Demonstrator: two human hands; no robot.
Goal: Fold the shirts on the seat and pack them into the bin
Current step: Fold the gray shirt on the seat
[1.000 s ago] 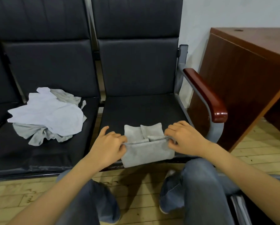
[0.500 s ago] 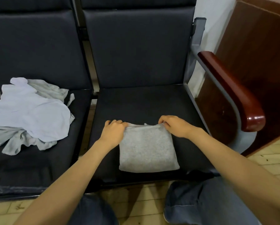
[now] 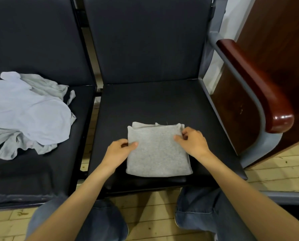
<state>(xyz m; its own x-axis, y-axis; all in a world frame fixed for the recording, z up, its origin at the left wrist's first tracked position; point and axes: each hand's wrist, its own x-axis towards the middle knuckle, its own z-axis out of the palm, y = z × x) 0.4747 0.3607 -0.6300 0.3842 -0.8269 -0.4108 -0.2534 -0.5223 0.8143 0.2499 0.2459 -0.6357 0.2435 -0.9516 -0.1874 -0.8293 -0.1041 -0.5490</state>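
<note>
Nearest, two denim-clad knees sit over the wooden floor. On the black seat just beyond lies a folded grey shirt. The left hand pinches its left edge, thumb on top; the right hand pinches the far right corner. Left, on the next seat, a heap of unfolded pale shirts waits. To the right stand a wooden armrest and brown cabinet.
</note>
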